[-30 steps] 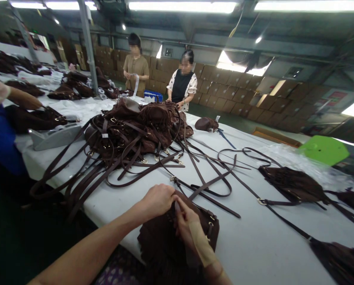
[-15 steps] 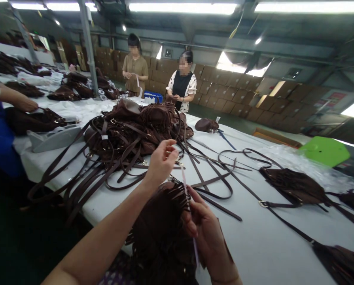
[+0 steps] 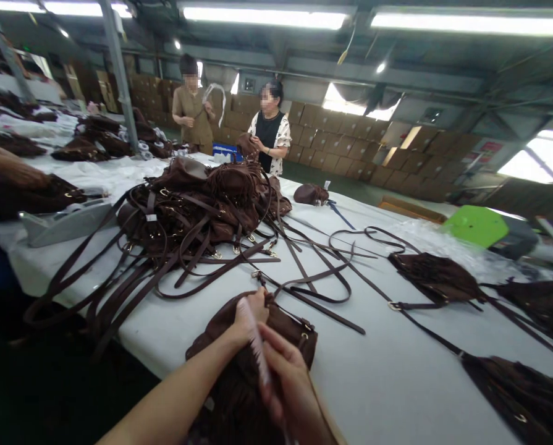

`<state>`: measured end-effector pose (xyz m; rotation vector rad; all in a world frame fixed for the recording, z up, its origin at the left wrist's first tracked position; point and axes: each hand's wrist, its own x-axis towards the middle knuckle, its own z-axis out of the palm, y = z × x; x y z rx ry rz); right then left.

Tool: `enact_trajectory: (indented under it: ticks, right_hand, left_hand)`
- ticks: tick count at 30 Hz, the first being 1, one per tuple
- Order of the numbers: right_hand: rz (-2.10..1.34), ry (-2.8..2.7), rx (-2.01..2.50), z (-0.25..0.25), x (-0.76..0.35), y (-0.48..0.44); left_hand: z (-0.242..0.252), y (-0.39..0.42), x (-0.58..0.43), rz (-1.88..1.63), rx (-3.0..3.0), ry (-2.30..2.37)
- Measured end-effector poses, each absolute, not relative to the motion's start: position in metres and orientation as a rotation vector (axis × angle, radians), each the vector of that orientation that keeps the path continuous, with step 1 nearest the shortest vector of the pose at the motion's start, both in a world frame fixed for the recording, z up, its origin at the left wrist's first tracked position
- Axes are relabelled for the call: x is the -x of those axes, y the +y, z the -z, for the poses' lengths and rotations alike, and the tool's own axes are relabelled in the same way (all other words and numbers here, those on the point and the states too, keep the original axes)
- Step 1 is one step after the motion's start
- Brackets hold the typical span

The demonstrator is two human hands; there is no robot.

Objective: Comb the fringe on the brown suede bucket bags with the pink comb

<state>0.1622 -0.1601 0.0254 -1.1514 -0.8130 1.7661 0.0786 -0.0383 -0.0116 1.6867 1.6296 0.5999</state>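
L hand point(image 3: 260, 307) on brn bag point(image 3: 232, 390), R hand point(image 3: 292, 378) w/ comb point(image 3: 256, 345)

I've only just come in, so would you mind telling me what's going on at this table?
The camera wearer's left hand is on the top of a dark brown handbag at the near edge of the white table. The right hand holds a pale pink comb over it. Beyond lies a pile of brown bags with trailing straps. Across the table, one co-worker holds a small brown bag; another has a white strip raised.
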Motion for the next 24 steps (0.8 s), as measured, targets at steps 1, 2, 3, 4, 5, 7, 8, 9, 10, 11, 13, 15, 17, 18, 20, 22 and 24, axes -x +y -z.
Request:
enact_trajectory:
  ticks: [1, 2, 3, 4, 5, 7, 8, 9, 10, 11, 13, 15, 17, 18, 20, 22, 24]
  right_hand:
    - [-1.774, -0.882, 1.146, -0.027, -0.157, -0.172]
    - [-1.77, -0.952, 1.147, -0.031, -0.155, -0.182]
    - [-1.743, -1.016, 1.164, -0.036, -0.156, -0.187]
    - [-1.686, -1.069, 1.193, -0.042, -0.161, -0.188]
    - [-1.604, -1.112, 1.237, -0.048, -0.17, -0.186]
    - [-1.37, -1.151, 1.369, -0.054, -0.197, -0.173]
    - [-1.273, -1.159, 1.444, -0.053, -0.212, -0.166]
    - [-1.199, -1.157, 1.514, -0.05, -0.226, -0.159]
    - [-1.147, -1.168, 1.571, -0.045, -0.238, -0.153]
    - [-1.111, -1.195, 1.615, -0.039, -0.246, -0.148]
    - [-1.049, -1.31, 1.657, -0.028, -0.253, -0.142]
    - [-0.955, -1.481, 1.664, -0.019, -0.249, -0.138]
    - [-0.827, -1.661, 1.642, -0.016, -0.243, -0.134]
    - [-0.758, -1.742, 1.623, -0.015, -0.241, -0.132]
    - [-0.657, -1.86, 1.589, -0.016, -0.241, -0.129]
    - [-0.627, -1.901, 1.565, -0.019, -0.244, -0.125]
    - [-0.659, -1.857, 1.551, -0.023, -0.246, -0.12]
  left_hand:
    - [0.016, -0.031, -0.077, -0.651, -1.648, 1.657]
    - [0.019, -0.024, -0.074, -0.712, -1.609, 1.673]
    - [0.022, -0.018, -0.069, -0.776, -1.572, 1.672]
    - [0.022, -0.011, -0.062, -0.834, -1.54, 1.657]
    - [0.02, -0.005, -0.054, -0.888, -1.507, 1.64]
    - [0.012, 0.004, -0.03, -1.002, -1.441, 1.636]
    - [0.005, 0.006, -0.016, -1.068, -1.407, 1.664]
    - [-0.003, 0.005, -0.003, -1.144, -1.367, 1.712]
    - [-0.011, 0.0, 0.008, -1.227, -1.344, 1.776]
    - [-0.018, -0.008, 0.016, -1.283, -1.368, 1.827]
    - [-0.027, -0.033, 0.017, -1.237, -1.585, 1.832]
    - [-0.028, -0.064, 0.001, -0.82, -1.911, 1.637]
    - [-0.02, -0.089, -0.023, -0.425, -2.07, 1.623]
    - [-0.015, -0.097, -0.034, -0.278, -2.107, 1.662]
    - [-0.006, -0.103, -0.049, -0.086, -2.166, 1.727]
    - [-0.002, -0.099, -0.054, -0.012, -2.238, 1.641]
    - [-0.006, -0.09, -0.052, -0.061, -2.289, 1.437]
